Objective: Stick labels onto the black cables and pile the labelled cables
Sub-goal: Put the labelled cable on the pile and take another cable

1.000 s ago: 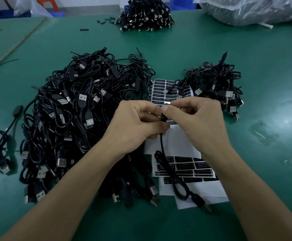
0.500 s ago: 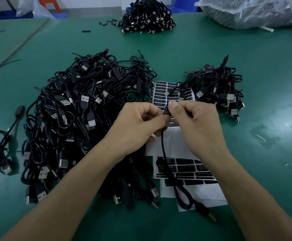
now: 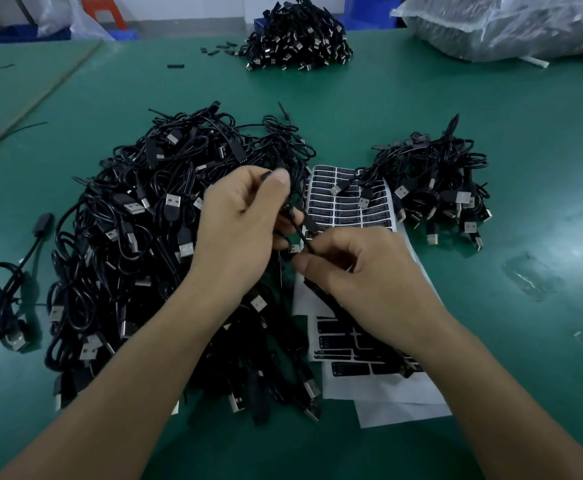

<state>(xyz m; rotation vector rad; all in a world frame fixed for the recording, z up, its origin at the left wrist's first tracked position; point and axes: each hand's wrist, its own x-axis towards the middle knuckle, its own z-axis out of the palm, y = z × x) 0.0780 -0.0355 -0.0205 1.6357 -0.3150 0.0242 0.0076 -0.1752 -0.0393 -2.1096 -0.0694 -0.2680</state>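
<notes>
L hand [image 3: 238,230] and R hand [image 3: 359,271] both pinch 1 cable [image 3: 297,230] in curled fingers; labelling step prob. finishing. Next: drop it on the small pile [image 3: 432,188] right of the label sheet [image 3: 349,206].

This is a small factory or assembly workshop, seen at a piecework bench. The table [image 3: 491,109] is covered in green mat, and a second green table [image 3: 23,74] adjoins it at the upper left. Identical black USB leads lie in bulk: a big cable heap [image 3: 127,237] at left centre, a smaller heap [image 3: 432,181] at right centre and a third heap [image 3: 297,36] at top centre. Between the two nearer heaps lie label sheets [image 3: 345,206], white backing with rows of black stickers, some rows peeled. A bulky clear plastic bag [image 3: 508,26] sits at the upper right. Blue bins [image 3: 364,10] and a red stool [image 3: 104,13] stand along the top edge.
</notes>
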